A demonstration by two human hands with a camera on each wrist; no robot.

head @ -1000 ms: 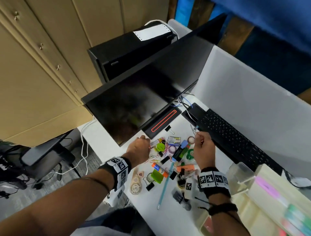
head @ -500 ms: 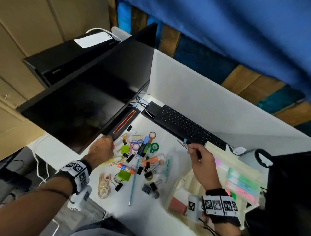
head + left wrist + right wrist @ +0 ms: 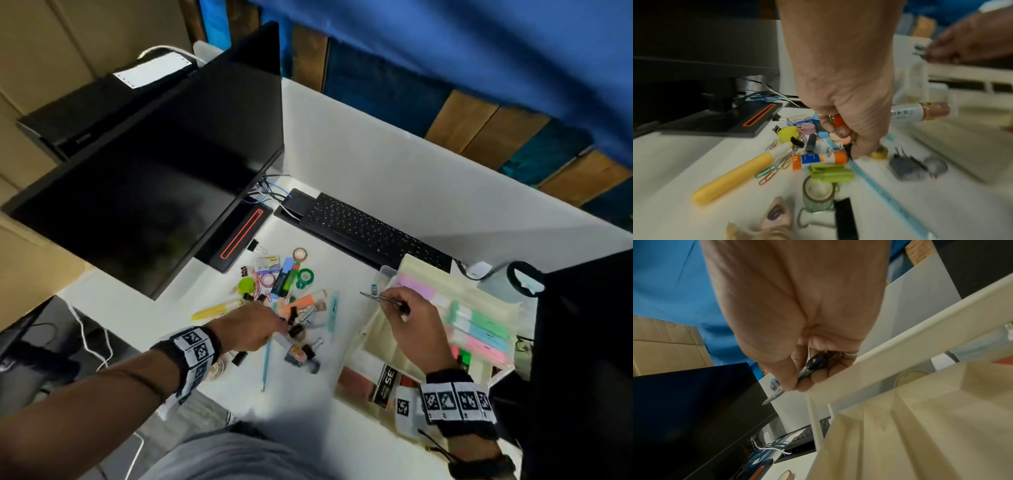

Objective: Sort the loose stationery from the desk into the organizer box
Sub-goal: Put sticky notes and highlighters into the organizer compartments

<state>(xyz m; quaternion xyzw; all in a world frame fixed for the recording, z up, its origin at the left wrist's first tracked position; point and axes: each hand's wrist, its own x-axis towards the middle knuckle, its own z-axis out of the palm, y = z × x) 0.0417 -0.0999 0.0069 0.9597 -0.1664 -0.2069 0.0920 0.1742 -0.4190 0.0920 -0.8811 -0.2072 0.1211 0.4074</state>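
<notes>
Loose stationery lies in a pile on the white desk: a yellow highlighter (image 3: 219, 310) (image 3: 735, 172), an orange highlighter (image 3: 305, 300), a glue stick (image 3: 819, 159), a light blue pen (image 3: 266, 363), tape rolls, paper clips and binder clips. My left hand (image 3: 282, 325) (image 3: 857, 151) reaches into the pile's middle with curled fingers, and their tips pinch at a black binder clip (image 3: 295, 330). My right hand (image 3: 397, 303) (image 3: 797, 382) grips a few thin pens (image 3: 376, 297) (image 3: 813, 363) over the far left corner of the cream organizer box (image 3: 363, 334) (image 3: 900, 353).
A black monitor (image 3: 154, 205) on its stand base (image 3: 239, 236) overhangs the pile's left side. A black keyboard (image 3: 370, 233) lies behind, against a white partition (image 3: 411, 178). Coloured sticky notes (image 3: 479, 325) fill the box's far side. A black bag (image 3: 582, 342) stands at the right.
My right hand has carried the pens from beside the keyboard rightward to above the organizer box. My left hand has moved from the pile's left edge into its middle.
</notes>
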